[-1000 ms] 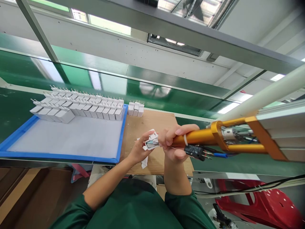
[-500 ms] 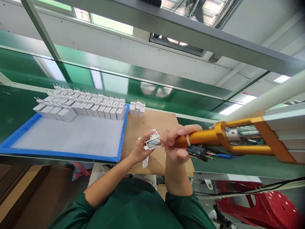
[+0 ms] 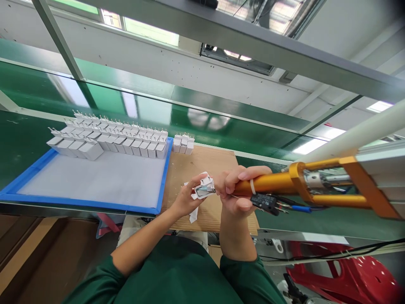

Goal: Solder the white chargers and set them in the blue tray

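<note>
My left hand (image 3: 187, 198) is closed around a white plug adapter (image 3: 205, 188) over the cardboard. The fingers of my right hand (image 3: 236, 188) wrap round the front of an orange handheld tool (image 3: 268, 184), whose body stretches off to the right. The metal tip (image 3: 212, 188) of that tool meets the adapter; exactly how they touch is too small to tell. A small black switch (image 3: 265, 204) with wires is fixed under the tool. Below my left hand lies a torn white scrap (image 3: 193, 215).
A blue-rimmed tray (image 3: 164, 177) on the left holds rows of white plug adapters (image 3: 109, 139), pins upward. Several more adapters (image 3: 184, 144) stand at the far edge of the cardboard sheet (image 3: 218, 158). A red stool (image 3: 363, 270) is at lower right, beside black cables (image 3: 332, 254).
The whole view has shifted slightly. Both hands keep their grips, and the tool tip stays at the adapter.
</note>
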`<action>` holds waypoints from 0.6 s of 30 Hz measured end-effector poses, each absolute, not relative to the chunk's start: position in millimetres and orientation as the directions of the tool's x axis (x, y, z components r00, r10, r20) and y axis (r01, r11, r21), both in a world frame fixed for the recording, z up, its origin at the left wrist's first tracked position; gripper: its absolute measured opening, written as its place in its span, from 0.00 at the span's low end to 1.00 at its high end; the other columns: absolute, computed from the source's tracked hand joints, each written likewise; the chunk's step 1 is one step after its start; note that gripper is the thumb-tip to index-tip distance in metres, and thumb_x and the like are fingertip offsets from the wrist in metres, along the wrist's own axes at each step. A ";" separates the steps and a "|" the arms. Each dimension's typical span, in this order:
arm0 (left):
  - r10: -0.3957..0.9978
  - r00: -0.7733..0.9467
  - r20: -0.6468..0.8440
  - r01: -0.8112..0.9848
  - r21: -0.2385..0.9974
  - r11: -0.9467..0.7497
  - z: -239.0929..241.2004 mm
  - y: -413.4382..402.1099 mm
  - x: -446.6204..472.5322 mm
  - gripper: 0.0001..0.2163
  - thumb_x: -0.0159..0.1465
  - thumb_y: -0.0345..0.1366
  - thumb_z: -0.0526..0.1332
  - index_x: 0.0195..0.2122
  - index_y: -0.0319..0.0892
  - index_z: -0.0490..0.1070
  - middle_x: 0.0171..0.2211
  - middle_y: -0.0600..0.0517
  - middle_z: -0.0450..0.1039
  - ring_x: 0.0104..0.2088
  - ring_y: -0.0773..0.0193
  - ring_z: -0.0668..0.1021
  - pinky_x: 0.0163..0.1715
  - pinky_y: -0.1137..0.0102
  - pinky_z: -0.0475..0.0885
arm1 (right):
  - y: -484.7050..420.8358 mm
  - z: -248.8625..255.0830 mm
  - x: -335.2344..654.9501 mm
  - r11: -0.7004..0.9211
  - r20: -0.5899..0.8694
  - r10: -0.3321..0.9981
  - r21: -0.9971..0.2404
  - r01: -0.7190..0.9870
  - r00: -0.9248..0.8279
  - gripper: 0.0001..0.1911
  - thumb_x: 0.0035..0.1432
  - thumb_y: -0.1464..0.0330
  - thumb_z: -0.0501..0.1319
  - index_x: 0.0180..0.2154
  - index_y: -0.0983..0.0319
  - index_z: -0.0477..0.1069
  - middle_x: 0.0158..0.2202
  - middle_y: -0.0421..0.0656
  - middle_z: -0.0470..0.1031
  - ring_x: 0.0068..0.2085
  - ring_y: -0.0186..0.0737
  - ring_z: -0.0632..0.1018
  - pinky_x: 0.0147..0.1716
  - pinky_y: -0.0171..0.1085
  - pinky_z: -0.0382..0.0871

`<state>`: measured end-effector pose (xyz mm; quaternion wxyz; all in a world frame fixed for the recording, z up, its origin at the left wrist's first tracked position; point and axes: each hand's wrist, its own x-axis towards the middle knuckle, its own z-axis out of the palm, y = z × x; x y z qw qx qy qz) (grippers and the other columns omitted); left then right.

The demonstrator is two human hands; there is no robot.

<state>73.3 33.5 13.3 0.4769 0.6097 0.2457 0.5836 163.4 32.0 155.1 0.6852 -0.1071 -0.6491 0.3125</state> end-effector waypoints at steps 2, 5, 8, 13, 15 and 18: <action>0.859 0.203 0.471 -0.261 0.871 -0.416 13.8 32.9 72.3 0.29 0.63 0.34 0.66 0.64 0.43 0.60 0.53 0.42 0.78 0.49 0.57 0.81 0.43 0.68 0.77 | 32.1 154.8 164.0 0.783 0.824 0.566 -0.551 -0.289 -0.039 0.19 0.54 0.56 0.70 0.43 0.55 0.69 0.22 0.30 0.64 0.15 0.27 0.63 0.13 0.30 0.60; 0.872 0.213 0.440 -0.246 0.888 -0.388 14.9 31.4 70.9 0.29 0.63 0.34 0.66 0.64 0.43 0.60 0.52 0.42 0.78 0.49 0.56 0.81 0.44 0.68 0.77 | 32.2 154.6 164.5 0.785 0.817 0.575 -0.562 -0.261 -0.031 0.20 0.53 0.54 0.70 0.43 0.54 0.68 0.22 0.29 0.64 0.15 0.27 0.62 0.12 0.30 0.60; 0.889 0.221 0.401 -0.225 0.908 -0.354 15.7 29.4 69.9 0.29 0.63 0.34 0.66 0.64 0.42 0.61 0.51 0.42 0.78 0.48 0.57 0.81 0.43 0.68 0.78 | 32.2 154.5 164.2 0.789 0.810 0.586 -0.575 -0.216 -0.019 0.20 0.53 0.52 0.70 0.41 0.52 0.67 0.21 0.29 0.63 0.14 0.27 0.61 0.11 0.30 0.59; 0.906 0.228 0.357 -0.208 0.927 -0.313 17.8 26.3 67.5 0.29 0.62 0.34 0.66 0.64 0.43 0.62 0.52 0.42 0.78 0.49 0.56 0.81 0.41 0.69 0.78 | 31.8 154.5 163.5 0.795 0.816 0.578 -0.567 -0.214 -0.016 0.20 0.53 0.52 0.70 0.41 0.52 0.66 0.21 0.29 0.62 0.14 0.27 0.60 0.11 0.30 0.57; 0.913 0.229 0.337 -0.191 0.936 -0.297 19.6 25.0 66.2 0.29 0.62 0.35 0.66 0.64 0.44 0.62 0.53 0.43 0.78 0.49 0.56 0.81 0.41 0.69 0.78 | 31.3 154.8 163.6 0.795 0.817 0.576 -0.566 -0.219 -0.018 0.20 0.53 0.52 0.70 0.41 0.53 0.67 0.21 0.29 0.62 0.14 0.27 0.61 0.11 0.30 0.57; 0.917 0.234 0.323 -0.161 0.943 -0.291 22.6 23.3 64.6 0.28 0.62 0.34 0.66 0.64 0.44 0.63 0.53 0.43 0.78 0.50 0.55 0.81 0.42 0.68 0.78 | 30.3 155.6 164.0 0.797 0.815 0.580 -0.570 -0.199 -0.014 0.20 0.53 0.52 0.69 0.41 0.53 0.66 0.21 0.29 0.62 0.14 0.27 0.60 0.11 0.30 0.57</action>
